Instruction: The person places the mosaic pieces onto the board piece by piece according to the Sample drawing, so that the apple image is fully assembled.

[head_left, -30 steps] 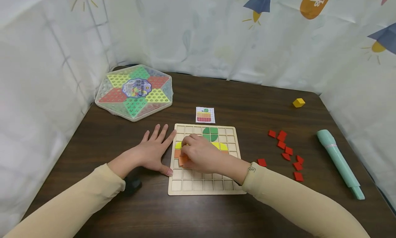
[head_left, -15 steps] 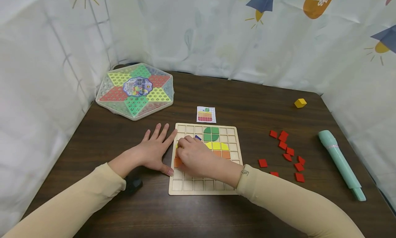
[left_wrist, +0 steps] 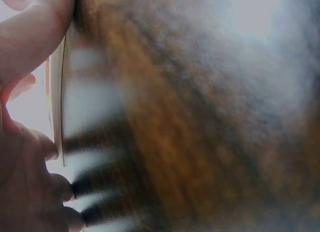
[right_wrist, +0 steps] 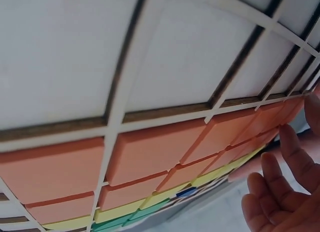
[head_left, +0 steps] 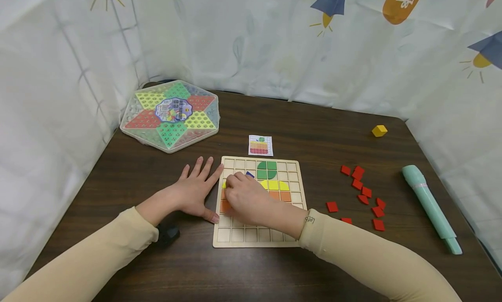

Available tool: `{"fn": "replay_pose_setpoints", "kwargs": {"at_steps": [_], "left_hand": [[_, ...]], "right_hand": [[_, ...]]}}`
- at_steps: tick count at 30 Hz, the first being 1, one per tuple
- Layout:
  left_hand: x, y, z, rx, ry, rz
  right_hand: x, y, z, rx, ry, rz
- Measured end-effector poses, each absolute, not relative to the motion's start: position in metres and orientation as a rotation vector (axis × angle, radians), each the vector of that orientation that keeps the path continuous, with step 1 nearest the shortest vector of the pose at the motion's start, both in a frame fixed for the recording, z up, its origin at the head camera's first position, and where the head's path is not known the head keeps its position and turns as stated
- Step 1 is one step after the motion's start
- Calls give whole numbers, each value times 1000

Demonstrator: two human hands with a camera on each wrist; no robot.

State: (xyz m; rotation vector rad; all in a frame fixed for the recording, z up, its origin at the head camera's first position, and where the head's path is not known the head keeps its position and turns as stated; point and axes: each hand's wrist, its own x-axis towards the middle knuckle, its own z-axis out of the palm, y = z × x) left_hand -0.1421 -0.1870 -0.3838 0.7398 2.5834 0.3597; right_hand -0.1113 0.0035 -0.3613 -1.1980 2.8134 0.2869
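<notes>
pale gridded board | orange tiles | yellow tiles | green tiles

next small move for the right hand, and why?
Probably lift the right hand away and reach for the nearest red tile. Both orange rows look laid in the right wrist view, the board has bare cells just below them, and the card shows red under orange.

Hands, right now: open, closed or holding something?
Left hand: open, spread, at the left edge of the board.
Right hand: at the orange tiles; whether it pinches one cannot be told.
</notes>
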Motion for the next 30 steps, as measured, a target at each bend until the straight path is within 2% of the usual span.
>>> {"fn": "replay_pose_setpoints", "kwargs": {"at_steps": [12, 16, 21, 30], "left_hand": [[-142, -186, -383, 749, 2588, 355], [-142, -186, -383, 737, 2577, 358], [-143, -184, -382, 738, 2558, 376], [-143, -186, -385, 748, 2565, 378]], "right_hand": [[-111, 5, -361, -1266, 2848, 288], [-112, 16, -353, -1229, 2875, 154], [-116, 61, -347, -1163, 2926, -152], [-122, 186, -346, -939, 3029, -315]]}}
